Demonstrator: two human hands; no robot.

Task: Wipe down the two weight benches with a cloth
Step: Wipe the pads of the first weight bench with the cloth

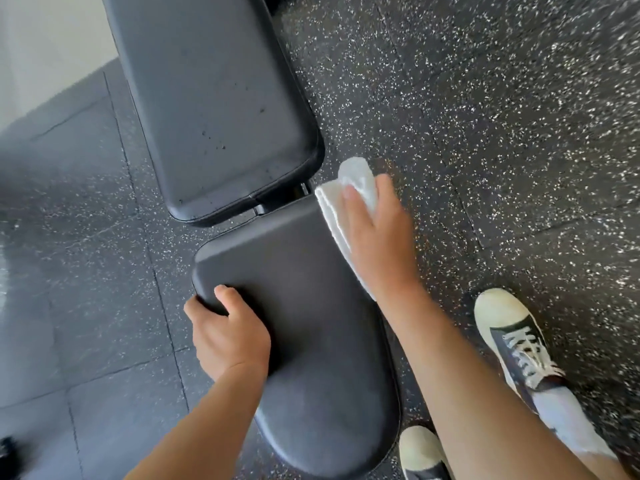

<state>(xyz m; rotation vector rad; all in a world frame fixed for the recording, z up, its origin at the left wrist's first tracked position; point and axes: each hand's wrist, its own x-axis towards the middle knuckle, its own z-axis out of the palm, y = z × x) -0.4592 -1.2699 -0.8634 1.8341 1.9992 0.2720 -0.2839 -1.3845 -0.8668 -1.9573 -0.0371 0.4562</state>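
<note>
Right hand point(377, 244) presses white cloth point(349, 202) on seat pad point(311, 323) right edge, fingers flat, together; left hand point(228, 334) grips left corner; cloth overhangs, may slip off; back pad point(214, 98) specks risk being missed.

Single view, head-worn wide-angle camera. Looks steeply down from above, close over the black padded surface point(304, 306), which runs from bottom centre to top left. Speckled floor point(485, 98) fills the right side; both forearms enter from the bottom edge.
</note>
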